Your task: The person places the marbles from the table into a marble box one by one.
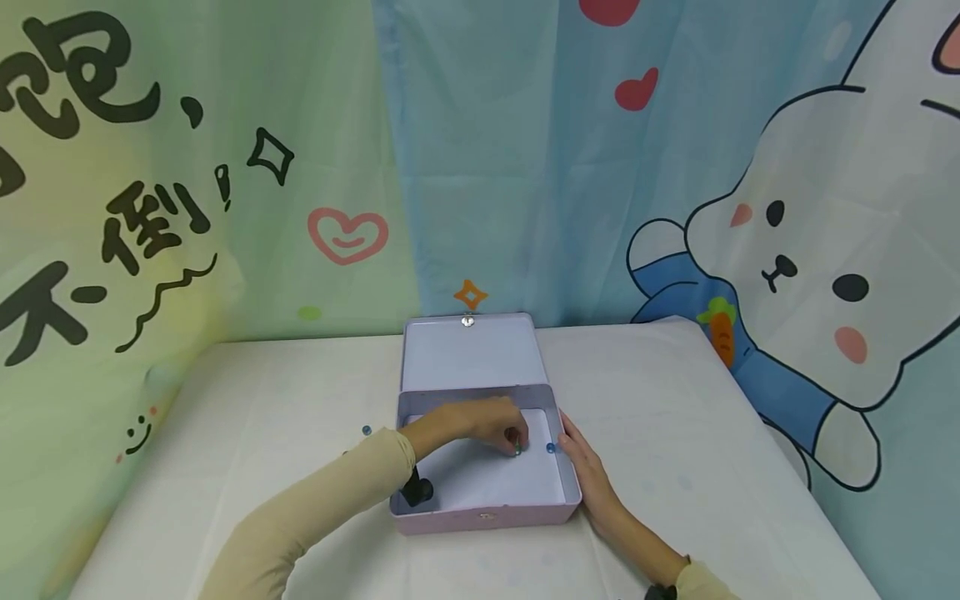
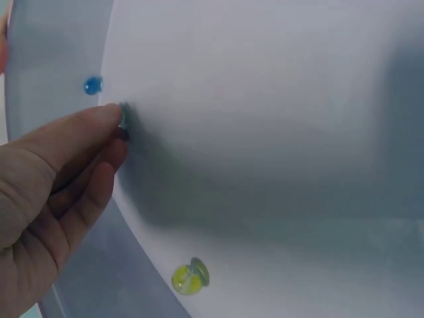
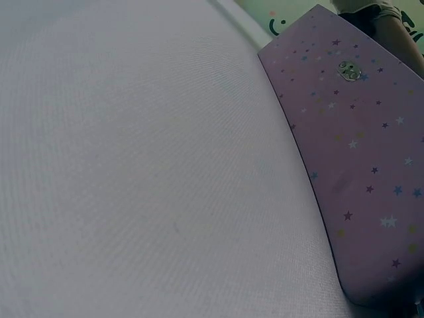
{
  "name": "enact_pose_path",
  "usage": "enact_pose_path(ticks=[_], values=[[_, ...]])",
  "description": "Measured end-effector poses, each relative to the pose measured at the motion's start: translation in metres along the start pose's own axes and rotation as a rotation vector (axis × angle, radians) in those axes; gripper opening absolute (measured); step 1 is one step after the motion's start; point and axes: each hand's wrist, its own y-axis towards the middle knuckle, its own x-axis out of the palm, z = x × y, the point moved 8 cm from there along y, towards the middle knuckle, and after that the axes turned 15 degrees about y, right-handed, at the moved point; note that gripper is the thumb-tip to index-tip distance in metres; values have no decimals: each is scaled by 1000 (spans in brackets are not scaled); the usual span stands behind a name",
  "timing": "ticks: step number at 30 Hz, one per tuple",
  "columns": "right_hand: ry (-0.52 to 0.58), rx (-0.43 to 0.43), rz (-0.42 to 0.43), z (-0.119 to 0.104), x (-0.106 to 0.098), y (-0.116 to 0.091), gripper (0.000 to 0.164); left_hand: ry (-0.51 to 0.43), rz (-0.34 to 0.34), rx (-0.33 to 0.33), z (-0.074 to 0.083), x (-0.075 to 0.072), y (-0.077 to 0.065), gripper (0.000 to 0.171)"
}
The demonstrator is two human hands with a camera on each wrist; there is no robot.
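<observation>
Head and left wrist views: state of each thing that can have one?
Box: open
Lid: swung back
Lid clasp: unfastened
Left hand: pinching
Green marble: held in left hand
Right hand: against the box's right side
Yellow marble: loose inside
Inner blue marble: loose inside
Outer blue marble: loose on the table

Star-printed pink rectangular tin box (image 1: 483,521): on desk (image 1: 300,396), lid (image 1: 472,354) up. Small greenish glass marble (image 2: 124,117): pinched by left hand (image 2: 59,172) inside it. Blue glass marble (image 2: 92,85): near, at floor's right edge. Yellow-and-clear glass marble (image 2: 187,279): on box floor. Second blue marble (image 1: 367,430): on desk, left of box.
</observation>
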Motion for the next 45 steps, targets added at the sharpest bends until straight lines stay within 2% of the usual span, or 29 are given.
enact_pose_path(ticks=[9,15,19,22,26,31,35,38,42,45], values=[[-8,0,6,1,-2,-1,59,3,11,20,0,-1,1,16],[2,3,12,1,-3,1,59,-13,65,15,-3,-20,-6,18],[0,8,19,4,-4,1,59,-60,138,1,-11,-41,-19,20],[-1,7,19,6,-3,1,58,-113,228,-8,-20,-65,-38,22],[0,-8,11,7,-3,1,57,-191,338,-34,-36,-92,-73,23],[-3,-27,11,4,-3,1,57,-298,412,-164,-72,-107,-127,24],[-3,-32,13,2,-5,0,57,-370,455,-281,-103,-100,-166,24],[-5,-38,6,0,-5,-2,57,-367,480,-331,-117,-85,-187,23],[-6,-37,6,-1,-4,-2,57,-341,486,-403,-123,-55,-211,24],[-4,-35,-5,-1,-1,-1,57,-344,476,-449,-121,-30,-227,25]])
